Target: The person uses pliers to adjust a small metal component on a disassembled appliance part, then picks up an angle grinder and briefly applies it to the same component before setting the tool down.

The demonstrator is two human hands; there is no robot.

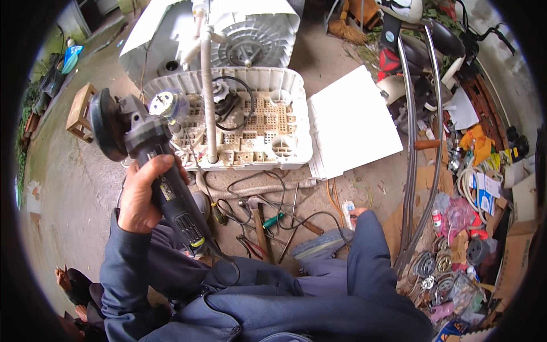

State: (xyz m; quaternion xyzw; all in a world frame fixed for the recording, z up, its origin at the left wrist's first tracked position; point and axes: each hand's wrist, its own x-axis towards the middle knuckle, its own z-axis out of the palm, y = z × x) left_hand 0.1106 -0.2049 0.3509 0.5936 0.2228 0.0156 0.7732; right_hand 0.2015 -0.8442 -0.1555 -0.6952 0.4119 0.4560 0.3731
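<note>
My left hand (142, 191) is wrapped round the body of a black angle grinder (179, 208), lifted on the left with its round dark disc (107, 125) up and away from me. The grinder's cord (231, 259) hangs from its lower end. Low on the right, my right hand (358, 212) is closed at the edge of a small white power strip (347, 208); the sleeve hides most of its fingers. Ahead lies a dirty white washing machine base (299, 137), with a motor (224, 102) and a grey corrugated hose (208, 97) on it.
On the floor before me lie a hammer (258, 225), a screwdriver (218, 214), and tangled cables. A white panel (359, 125) leans beside the base. Curved metal bars (409, 148) and piled parts (444, 273) fill the right. A wooden stool (81, 111) stands left; another person (82, 290) is lower left.
</note>
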